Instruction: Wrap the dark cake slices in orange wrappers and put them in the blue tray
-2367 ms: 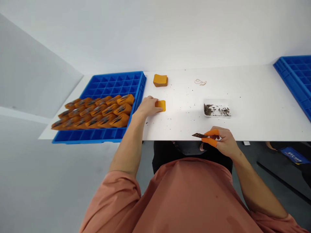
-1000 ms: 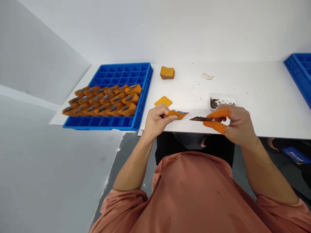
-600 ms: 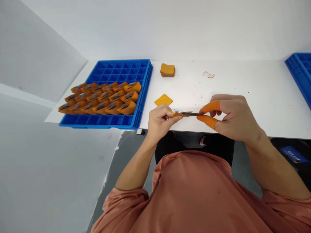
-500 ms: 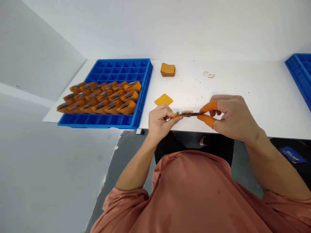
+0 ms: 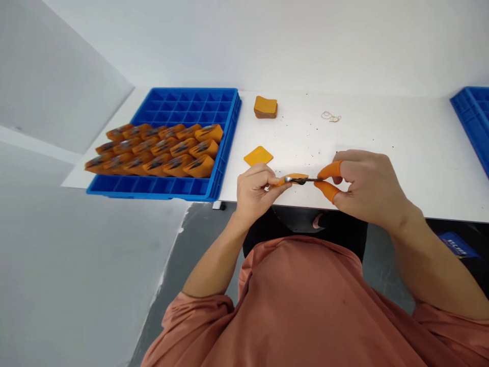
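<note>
My left hand [image 5: 255,191] is closed in a pinch on the left end of a small orange pouch [image 5: 298,176], held just above the table's front edge. A thin dark strip-like piece [image 5: 310,180] lies along the pouch's opening and sticks out to the right; its exact kind is unclear. The thumb and forefinger of my right hand [image 5: 367,183], both in orange finger cots, pinch the strip's outer end. Behind my left hand, a flat orange piece [image 5: 259,156] rests on the white table.
At left, a blue compartment tray [image 5: 228,140] holds rows of orange pouches [image 5: 198,166] with dark contents. A stack of orange pieces [image 5: 265,107] and thin loose bands [image 5: 330,117] lie farther back, among dark specks. Another blue tray [image 5: 471,122] stands at the right edge.
More orange of the pouch now shows around the dark contents, and less of the dark material is visible between my hands. Both hands keep their pinch, shifted slightly right in view.
</note>
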A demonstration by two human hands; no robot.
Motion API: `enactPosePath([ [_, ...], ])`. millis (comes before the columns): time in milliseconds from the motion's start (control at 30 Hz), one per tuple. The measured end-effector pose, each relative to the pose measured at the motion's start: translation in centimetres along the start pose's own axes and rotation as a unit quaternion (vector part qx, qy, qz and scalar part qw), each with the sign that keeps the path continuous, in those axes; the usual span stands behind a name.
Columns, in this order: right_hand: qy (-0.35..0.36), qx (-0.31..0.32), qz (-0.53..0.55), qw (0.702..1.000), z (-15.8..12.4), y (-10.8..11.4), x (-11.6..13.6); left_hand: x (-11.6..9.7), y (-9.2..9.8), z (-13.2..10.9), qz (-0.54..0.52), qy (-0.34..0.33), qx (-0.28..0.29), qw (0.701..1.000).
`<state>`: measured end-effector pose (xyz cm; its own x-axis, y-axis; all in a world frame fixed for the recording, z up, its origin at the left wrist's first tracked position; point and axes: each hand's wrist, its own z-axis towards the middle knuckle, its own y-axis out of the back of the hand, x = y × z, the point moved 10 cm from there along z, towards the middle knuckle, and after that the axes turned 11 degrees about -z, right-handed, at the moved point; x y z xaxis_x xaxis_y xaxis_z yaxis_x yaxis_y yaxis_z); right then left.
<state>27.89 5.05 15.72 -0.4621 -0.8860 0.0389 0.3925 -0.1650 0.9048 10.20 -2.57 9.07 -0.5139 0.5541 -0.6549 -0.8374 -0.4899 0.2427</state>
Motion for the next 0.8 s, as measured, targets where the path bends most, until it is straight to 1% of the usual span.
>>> enactPosePath([
  [100, 0.031, -0.002, -0.061, 0.998, 0.2, 0.2, 1.2, 0.2, -0.2, -0.2, 0.026, 0.007, 0.009, 1.000],
  [200, 0.056, -0.002, -0.102, 0.993, 0.5, 0.4, 2.3, -0.1, -0.6, -0.3, 0.046, -0.015, 0.021, 0.999],
  [333, 0.080, 0.007, -0.124, 0.989, 1.0, 0.1, 3.3, -1.0, -1.2, -0.4, 0.055, -0.061, 0.033, 0.996],
  [433, 0.091, 0.018, -0.131, 0.987, 1.4, -0.4, 3.7, -1.2, -1.6, -0.5, 0.061, -0.071, 0.040, 0.995],
  [567, 0.087, 0.041, -0.113, 0.989, 1.8, -1.1, 3.9, -0.5, -1.7, -0.4, 0.060, -0.033, 0.043, 0.997],
  [667, 0.086, 0.054, -0.083, 0.991, 1.7, -1.3, 3.6, 0.0, -1.4, -0.4, 0.022, -0.001, 0.038, 0.999],
  [733, 0.072, 0.050, -0.040, 0.995, 1.4, -1.2, 2.7, 0.3, -1.0, -0.3, -0.027, 0.026, 0.021, 0.999],
  [800, 0.033, 0.037, 0.034, 0.998, 1.0, -1.0, 1.1, 0.8, -0.5, -0.4, -0.087, 0.062, -0.006, 0.994],
])
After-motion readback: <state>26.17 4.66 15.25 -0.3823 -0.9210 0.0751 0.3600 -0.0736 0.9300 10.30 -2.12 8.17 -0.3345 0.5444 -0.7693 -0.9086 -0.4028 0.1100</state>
